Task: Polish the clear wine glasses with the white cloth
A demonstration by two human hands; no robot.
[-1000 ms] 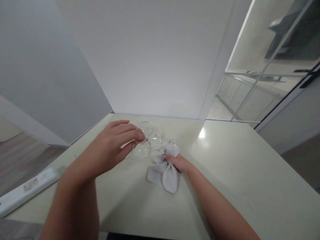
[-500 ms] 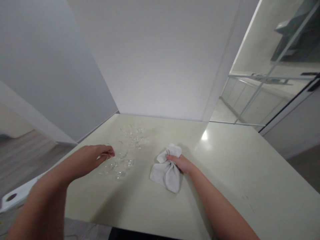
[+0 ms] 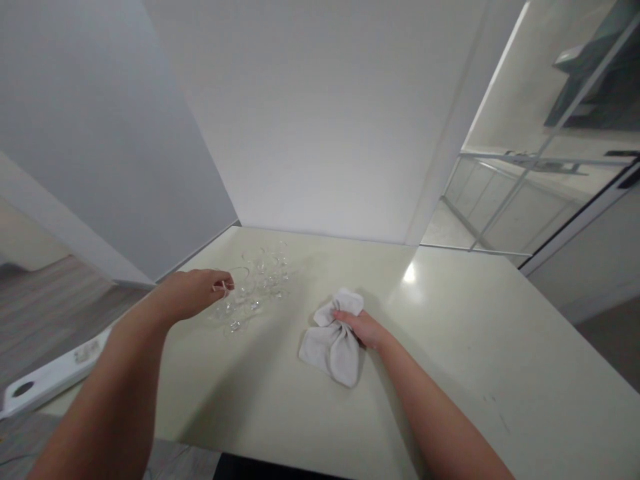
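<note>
My left hand [image 3: 193,293] reaches to the left part of the pale table [image 3: 450,320], its fingers pinched on the rim of a clear wine glass [image 3: 239,293] that stands there. Behind it, further clear glasses [image 3: 270,263] stand close together near the wall. My right hand [image 3: 361,327] rests on the table's middle, closed around a bunched grey-white cloth [image 3: 333,340] whose loose end fans out toward me.
White walls meet at the table's far corner. A long white box [image 3: 50,377] lies low at the left, beyond the table's edge, over a wood floor. A glass partition [image 3: 505,193] stands at the right.
My left hand carried the glass away from the cloth, down and to the left, and set it on the table by the other glasses. My right hand has kept the cloth in place.
</note>
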